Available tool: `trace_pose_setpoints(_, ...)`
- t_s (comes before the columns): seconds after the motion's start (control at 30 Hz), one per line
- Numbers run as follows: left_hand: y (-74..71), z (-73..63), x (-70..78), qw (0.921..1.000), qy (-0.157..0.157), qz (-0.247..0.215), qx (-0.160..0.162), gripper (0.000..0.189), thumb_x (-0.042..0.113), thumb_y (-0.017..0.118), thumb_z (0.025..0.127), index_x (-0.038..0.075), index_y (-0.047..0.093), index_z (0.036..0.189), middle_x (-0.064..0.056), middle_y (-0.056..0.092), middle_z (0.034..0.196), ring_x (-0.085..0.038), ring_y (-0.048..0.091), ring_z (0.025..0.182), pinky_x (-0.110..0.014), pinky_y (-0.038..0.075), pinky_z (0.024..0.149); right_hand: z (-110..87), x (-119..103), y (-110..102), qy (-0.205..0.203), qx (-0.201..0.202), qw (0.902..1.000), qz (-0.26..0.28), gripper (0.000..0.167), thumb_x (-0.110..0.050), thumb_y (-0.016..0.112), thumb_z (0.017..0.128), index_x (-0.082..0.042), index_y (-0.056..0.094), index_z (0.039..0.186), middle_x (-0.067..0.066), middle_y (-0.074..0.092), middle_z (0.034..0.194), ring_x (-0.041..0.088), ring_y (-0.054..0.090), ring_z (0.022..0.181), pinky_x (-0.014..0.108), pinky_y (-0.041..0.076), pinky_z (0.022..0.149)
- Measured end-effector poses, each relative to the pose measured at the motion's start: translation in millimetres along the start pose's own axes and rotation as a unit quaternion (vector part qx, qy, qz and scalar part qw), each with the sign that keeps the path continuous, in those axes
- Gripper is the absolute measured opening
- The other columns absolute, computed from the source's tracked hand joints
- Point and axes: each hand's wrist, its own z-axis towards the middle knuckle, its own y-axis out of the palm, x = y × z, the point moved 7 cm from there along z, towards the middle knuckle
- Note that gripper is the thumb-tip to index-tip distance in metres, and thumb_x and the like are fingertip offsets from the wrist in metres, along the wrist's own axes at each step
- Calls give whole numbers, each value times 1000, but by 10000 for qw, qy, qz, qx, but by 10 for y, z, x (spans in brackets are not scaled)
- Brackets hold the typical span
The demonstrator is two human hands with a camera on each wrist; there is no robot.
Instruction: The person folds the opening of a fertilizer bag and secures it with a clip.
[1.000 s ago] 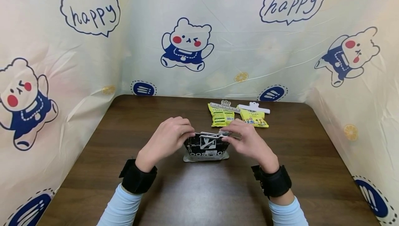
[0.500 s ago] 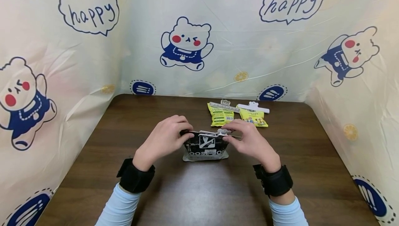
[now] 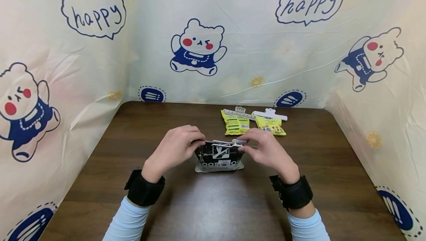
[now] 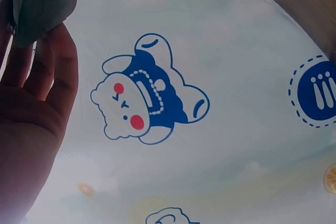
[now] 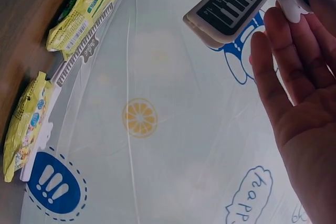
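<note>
A small black bag (image 3: pixel 219 156) with white lettering and a pale bottom edge stands upright on the table, mid-view. My left hand (image 3: pixel 174 148) pinches its top left corner between thumb and fingers; the left wrist view has a grey-green piece of the bag (image 4: pixel 44 9) at those fingertips. Along the bag's top edge lies a long bag clip (image 3: pixel 221 144). The right wrist view shows a piano-key pattern on this clip (image 5: pixel 231 9). At the clip's right part, my right hand (image 3: pixel 267 150) grips around its handle with thumb and fingers.
Behind the right hand lie two yellow snack packets, the left packet (image 3: pixel 237 125) under a grey patterned clip (image 3: pixel 239 114) and the right packet (image 3: pixel 270 125) under a white clip (image 3: pixel 270 115). A printed cloth (image 3: pixel 246 48) hangs around the brown table (image 3: pixel 213 204).
Both hands keep hold of the bag and its clip with barely any shift. The clip's handle tips up slightly half a second ago and is lower now.
</note>
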Motion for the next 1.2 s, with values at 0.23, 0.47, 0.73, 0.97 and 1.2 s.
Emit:
trace_pose_setpoints(0.23, 2, -6, 15, 10000, 7, 20, -17, 10, 7, 85, 90, 13, 81, 95, 5, 71, 89, -13, 65, 81, -33, 54, 73, 5, -19, 33, -204, 52, 9996, 191, 28, 6, 86, 84, -4, 79, 110, 2, 74, 101, 18, 70, 92, 36, 59, 69)
trace_pose_setpoints(0.47, 0, -6, 22, 10000, -9, 12, -36, 10, 6, 85, 90, 14, 81, 95, 5, 71, 89, -13, 65, 81, -33, 54, 72, 16, -67, 66, -359, 108, 9990, 236, 28, 5, 85, 85, -4, 80, 111, 3, 73, 100, 19, 68, 92, 27, 56, 65)
trace_pose_setpoints(0.73, 1, 6, 20, 10000, -37, 30, -75, 11, 5, 85, 90, 14, 81, 94, 6, 70, 89, -13, 65, 81, -33, 54, 73, 56, -102, 110, -473, 250, 9984, 172, 28, 3, 85, 86, -6, 80, 112, 3, 72, 103, 19, 68, 92, 36, 58, 72)
trace_pose_setpoints(0.97, 0, 13, -6, 9995, -187, -26, -261, 9, 9, 85, 91, 14, 81, 97, 6, 71, 94, -14, 65, 86, -33, 55, 75, 53, -70, 125, -340, 190, 9991, 155, 28, 0, 84, 89, -8, 78, 115, 2, 72, 111, 19, 68, 103, 43, 59, 83)
trace_pose_setpoints(1.2, -44, -36, -122, 9961, -704, -131, -510, 12, 18, 85, 92, 16, 81, 103, 7, 70, 100, -15, 64, 91, -33, 53, 74, 52, -64, 144, -301, 10, 9993, 215, 28, -3, 83, 90, -8, 75, 117, 1, 73, 114, 18, 68, 108, 38, 58, 90)
